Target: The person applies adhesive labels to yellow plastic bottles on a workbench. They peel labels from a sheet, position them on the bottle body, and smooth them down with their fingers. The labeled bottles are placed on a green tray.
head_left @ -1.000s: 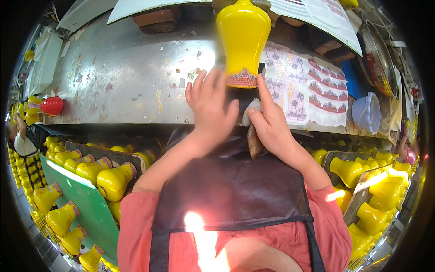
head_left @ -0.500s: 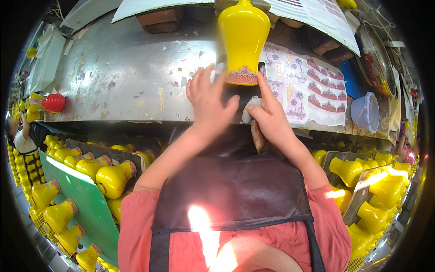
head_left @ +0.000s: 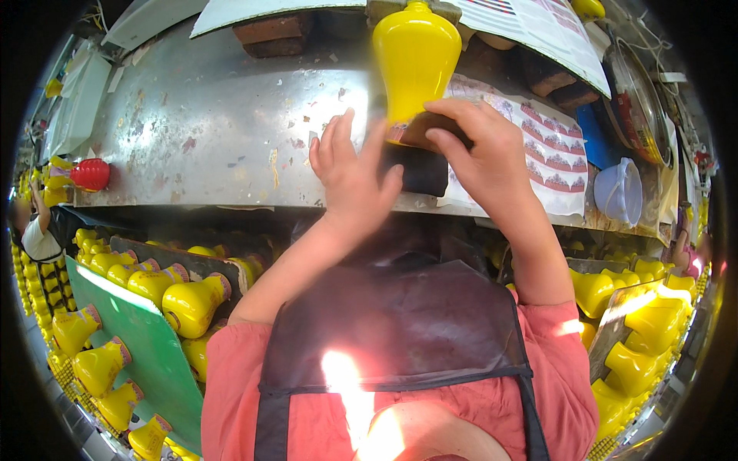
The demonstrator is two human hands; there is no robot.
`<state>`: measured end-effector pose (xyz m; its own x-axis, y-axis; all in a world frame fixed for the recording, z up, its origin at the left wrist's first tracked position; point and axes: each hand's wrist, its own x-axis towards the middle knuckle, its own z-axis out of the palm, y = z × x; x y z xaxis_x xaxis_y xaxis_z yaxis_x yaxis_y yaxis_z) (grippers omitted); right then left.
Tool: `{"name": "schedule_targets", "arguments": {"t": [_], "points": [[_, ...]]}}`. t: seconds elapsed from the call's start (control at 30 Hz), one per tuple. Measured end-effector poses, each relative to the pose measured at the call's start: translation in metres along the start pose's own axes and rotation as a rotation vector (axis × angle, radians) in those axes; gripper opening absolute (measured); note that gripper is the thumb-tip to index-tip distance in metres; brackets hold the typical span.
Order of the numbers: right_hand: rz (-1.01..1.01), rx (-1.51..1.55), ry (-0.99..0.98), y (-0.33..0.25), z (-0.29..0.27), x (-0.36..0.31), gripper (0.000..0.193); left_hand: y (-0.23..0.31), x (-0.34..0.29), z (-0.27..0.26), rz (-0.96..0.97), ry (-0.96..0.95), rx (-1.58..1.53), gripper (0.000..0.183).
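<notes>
A glossy yellow vase (head_left: 415,65) lies with its neck away from me and its base toward me. Around the base end runs a printed decal band (head_left: 397,132), partly covered now. My right hand (head_left: 492,154) pinches a brown flat scraper-like piece (head_left: 427,131) between thumb and fingers, its edge against the band. Left of the base, my left hand (head_left: 350,177) has its fingers spread, with the fingertips beside the vase; whether they touch it I cannot tell. A black pad (head_left: 421,175) sits below the base, between my hands.
A sheet of printed decals (head_left: 553,146) lies to the right, beside a pale bucket (head_left: 619,190). Bricks (head_left: 273,34) prop boards at the back. Yellow vases (head_left: 196,303) fill racks on both sides below the metal table (head_left: 223,131). A red ribbed object (head_left: 91,174) stands far left.
My right hand has risen from below the vase to its base, bringing the brown piece against the band. The greyish-white wad it held is out of sight. My left hand has barely moved.
</notes>
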<state>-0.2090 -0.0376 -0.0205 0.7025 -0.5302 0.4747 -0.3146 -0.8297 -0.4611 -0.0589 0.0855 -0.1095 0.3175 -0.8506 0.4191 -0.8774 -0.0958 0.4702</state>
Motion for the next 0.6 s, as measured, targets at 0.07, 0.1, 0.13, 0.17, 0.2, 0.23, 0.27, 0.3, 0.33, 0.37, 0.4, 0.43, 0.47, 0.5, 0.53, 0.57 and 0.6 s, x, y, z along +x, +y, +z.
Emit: {"name": "schedule_targets", "arguments": {"t": [0.07, 0.1, 0.13, 0.17, 0.2, 0.23, 0.27, 0.3, 0.33, 0.37, 0.4, 0.43, 0.47, 0.5, 0.53, 0.57, 0.6], "points": [[0.014, -0.119, 0.042, -0.006, 0.004, 0.009, 0.029, -0.004, 0.0, 0.001, -0.007, -0.022, -0.006, 0.069], [-0.033, -0.15, 0.071, -0.009, 0.005, 0.014, 0.03, -0.005, 0.0, 0.002, -0.013, -0.034, -0.008, 0.069], [-0.081, -0.18, 0.101, -0.011, 0.007, 0.018, 0.03, -0.007, 0.0, 0.003, -0.015, -0.036, -0.005, 0.069], [-0.151, -0.201, 0.031, -0.014, 0.008, 0.023, 0.028, -0.008, 0.0, 0.003, -0.029, -0.041, -0.013, 0.069], [-0.219, -0.222, -0.037, -0.017, 0.009, 0.026, 0.026, -0.009, -0.001, 0.004, -0.036, -0.037, -0.016, 0.069], [-0.293, -0.242, -0.122, -0.018, 0.01, 0.03, 0.024, -0.01, -0.001, 0.005, -0.043, -0.033, -0.021, 0.07], [-0.271, -0.306, -0.12, -0.019, 0.011, 0.033, 0.024, -0.012, -0.001, 0.006, -0.066, -0.034, -0.032, 0.071], [-0.257, -0.369, -0.134, -0.02, 0.012, 0.036, 0.023, -0.014, -0.001, 0.006, -0.09, -0.033, -0.043, 0.072], [-0.253, -0.418, -0.108, -0.019, 0.013, 0.038, 0.023, -0.016, 0.0, 0.006, -0.113, -0.021, -0.056, 0.074], [-0.267, -0.377, -0.14, -0.02, 0.014, 0.039, 0.026, -0.018, 0.001, 0.006, -0.139, 0.018, -0.074, 0.075], [-0.286, -0.321, -0.132, -0.019, 0.014, 0.039, 0.031, -0.019, 0.002, 0.005, -0.163, 0.063, -0.092, 0.076], [-0.326, -0.265, -0.132, -0.018, 0.014, 0.038, 0.036, -0.019, 0.002, 0.004, -0.242, 0.042, -0.116, 0.078], [-0.273, -0.241, -0.117, -0.016, 0.013, 0.037, 0.036, -0.018, 0.001, 0.001, -0.136, 0.102, -0.079, 0.078], [-0.245, -0.22, -0.11, -0.013, 0.011, 0.035, 0.035, -0.016, -0.001, -0.002, -0.087, 0.099, -0.049, 0.078], [-0.217, -0.2, -0.104, -0.01, 0.009, 0.032, 0.035, -0.012, -0.004, -0.004, -0.037, 0.106, -0.022, 0.078], [-0.159, -0.268, -0.025, -0.007, 0.006, 0.027, 0.037, -0.008, -0.007, -0.006, 0.029, 0.079, -0.034, 0.077], [-0.114, -0.286, 0.015, -0.003, 0.004, 0.02, 0.037, -0.003, -0.008, -0.005, 0.053, 0.033, -0.057, 0.078]]}}
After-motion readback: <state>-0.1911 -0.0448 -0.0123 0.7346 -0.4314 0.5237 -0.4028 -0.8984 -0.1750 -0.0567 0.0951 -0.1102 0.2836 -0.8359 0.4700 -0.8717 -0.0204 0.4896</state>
